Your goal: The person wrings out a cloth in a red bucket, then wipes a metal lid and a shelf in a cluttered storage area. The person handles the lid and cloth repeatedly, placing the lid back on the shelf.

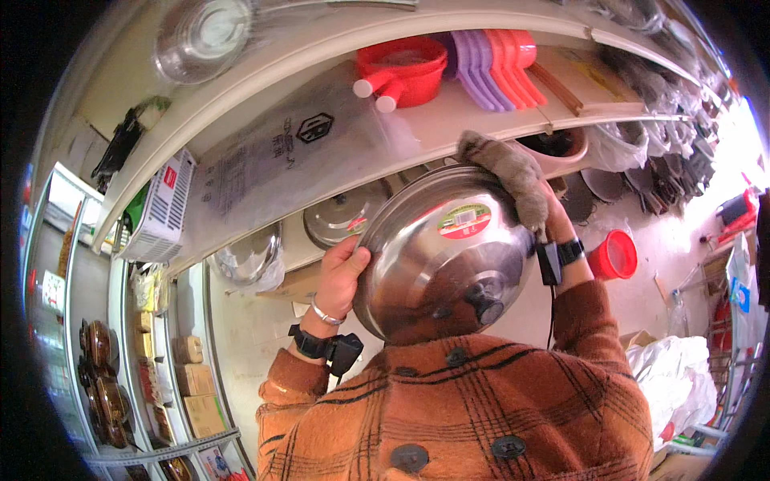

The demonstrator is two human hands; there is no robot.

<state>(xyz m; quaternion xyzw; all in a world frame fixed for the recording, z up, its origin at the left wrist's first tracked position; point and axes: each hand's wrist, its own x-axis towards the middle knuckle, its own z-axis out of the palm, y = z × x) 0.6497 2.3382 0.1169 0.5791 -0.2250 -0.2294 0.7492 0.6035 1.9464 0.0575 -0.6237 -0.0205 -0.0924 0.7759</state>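
A large round stainless steel pan lid (433, 270) with a black knob and a red and green sticker is held up before my chest. My left hand (343, 270), with a bracelet at the wrist, grips the lid's left rim, thumb on the metal. A grey-brown fluffy cloth (511, 174) lies along the lid's upper right edge. My right hand (550, 207) is at that edge behind the cloth, mostly hidden; its fingers cannot be made out. Another steel lid (343, 210) rests on the lower shelf beyond my left hand.
Red plastic dippers (415, 72) and purple and coral ones (481, 72) are on the shelf ahead, beside plastic sheeting (289, 144) and a white basket (159, 210). A red bucket (613, 255) stands at right on the floor. Shelves with boxes (201, 397) line the left.
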